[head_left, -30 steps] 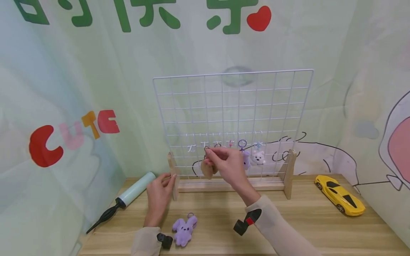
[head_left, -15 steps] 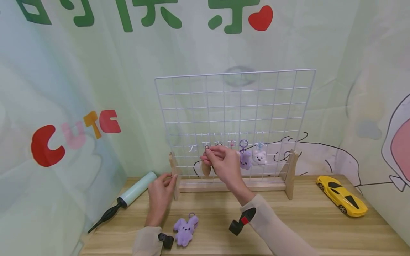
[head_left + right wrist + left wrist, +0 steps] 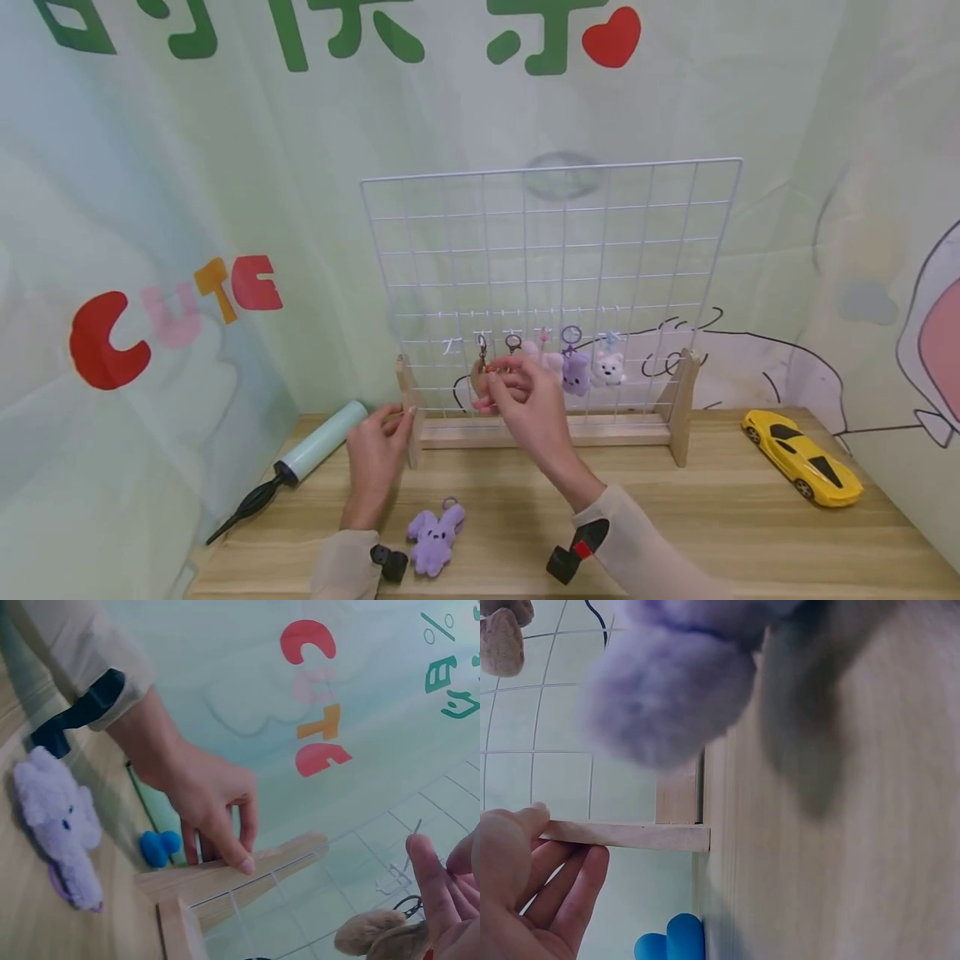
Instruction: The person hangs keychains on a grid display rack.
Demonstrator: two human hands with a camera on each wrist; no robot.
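My left hand (image 3: 375,454) grips the left wooden upright (image 3: 630,834) of a white wire grid rack (image 3: 615,275), thumb on one side and fingers on the other. At the rack's lower left, my right hand (image 3: 536,417) pinches a small brown plush keychain (image 3: 371,930), which my fingers partly cover. Its metal ring (image 3: 482,342) is up at a white hook. To the right hang a dark ring (image 3: 513,342), a pink plush (image 3: 553,362), a purple plush (image 3: 575,373) and a white bear plush (image 3: 608,368). A purple rabbit keychain (image 3: 432,542) lies on the table.
A pale green hand pump (image 3: 322,442) with a black nozzle lies left of the rack. A yellow toy car (image 3: 801,458) sits at the table's right. Another white hook (image 3: 452,346) is left of the brown plush. A printed cloth backdrop (image 3: 315,208) stands behind.
My right hand has moved down from the ring to the brown plush, leaving the ring uncovered at the hook. My left hand has stayed on the upright.
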